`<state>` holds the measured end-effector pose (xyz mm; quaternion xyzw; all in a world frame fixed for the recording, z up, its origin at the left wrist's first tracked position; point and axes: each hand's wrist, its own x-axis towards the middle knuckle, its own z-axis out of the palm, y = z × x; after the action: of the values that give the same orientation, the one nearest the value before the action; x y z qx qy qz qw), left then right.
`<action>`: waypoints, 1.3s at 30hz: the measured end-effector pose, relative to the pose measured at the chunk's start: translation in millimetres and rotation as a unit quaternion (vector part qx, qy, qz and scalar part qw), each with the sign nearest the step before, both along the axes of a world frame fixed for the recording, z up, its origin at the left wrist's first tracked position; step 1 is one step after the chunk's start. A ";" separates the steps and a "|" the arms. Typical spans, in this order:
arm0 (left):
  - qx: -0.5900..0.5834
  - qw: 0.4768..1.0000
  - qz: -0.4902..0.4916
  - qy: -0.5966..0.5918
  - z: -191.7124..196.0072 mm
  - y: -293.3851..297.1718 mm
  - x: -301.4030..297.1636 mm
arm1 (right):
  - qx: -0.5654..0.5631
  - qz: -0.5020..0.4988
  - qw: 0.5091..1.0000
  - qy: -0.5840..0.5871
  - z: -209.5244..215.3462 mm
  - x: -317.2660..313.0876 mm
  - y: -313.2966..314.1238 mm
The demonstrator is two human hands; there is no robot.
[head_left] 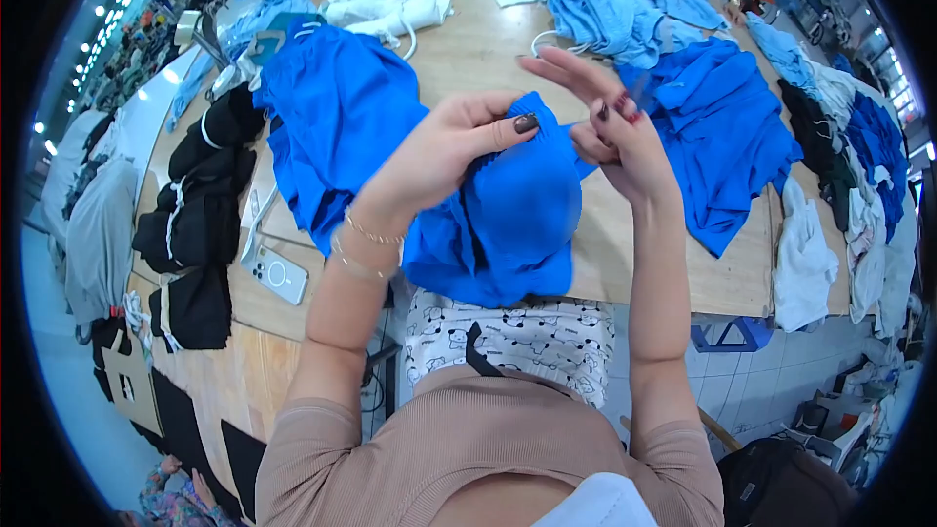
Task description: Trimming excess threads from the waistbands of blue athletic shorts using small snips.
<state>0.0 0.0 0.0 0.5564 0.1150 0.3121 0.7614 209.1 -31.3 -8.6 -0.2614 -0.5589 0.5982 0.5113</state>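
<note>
My left hand [468, 137] pinches the gathered edge of a bright blue garment [522, 205], thumb on top. The cloth hangs from there over the table edge toward my lap. Just right of it is my right hand [615, 122], its lower fingers curled beside the garment's edge and two upper fingers stretched out, blurred. What those curled fingers hold, if anything, I cannot make out. A blue garment pile [342, 98] lies to the left, and another blue pile [717, 127] to the right.
Rolled black garments [200, 224] tied with white strips line the left side, near a phone [277, 273]. White garments [390, 5] and light blue garments [610, 15] lie across the far table [468, 49]. Other people's arms show at the far side. White cloth [803, 254] hangs at right.
</note>
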 end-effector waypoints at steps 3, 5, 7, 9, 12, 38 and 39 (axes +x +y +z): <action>0.101 0.987 -0.060 0.113 46.5 23.5 -0.9 | -0.064 0.142 0.988 -0.007 6.5 12.6 23.5; 0.158 0.974 -0.061 0.148 71.6 29.3 3.7 | -0.073 0.231 0.969 0.051 0.0 29.6 27.4; 0.229 0.953 -0.065 0.186 92.5 29.5 5.1 | 0.026 0.129 0.987 -0.094 24.4 33.4 12.6; 0.325 0.912 -0.071 0.241 108.4 30.4 3.2 | -0.028 0.059 0.987 -0.148 59.9 42.6 -6.7; 0.376 0.888 -0.051 0.260 119.2 31.3 8.6 | -0.019 0.000 0.987 -0.160 98.4 51.4 -28.4; 0.089 0.973 -0.064 0.201 -18.7 -12.2 7.7 | -0.039 -0.139 0.983 -0.112 1.0 42.3 -26.5; 0.132 0.982 -0.041 0.127 -24.6 -13.6 8.3 | -0.057 -0.129 0.985 -0.096 -3.4 40.5 -24.9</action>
<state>8.3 -13.6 -24.6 0.6911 0.1453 0.2198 0.6730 249.6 -56.2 -12.0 -0.4161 -0.5318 0.5304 0.5126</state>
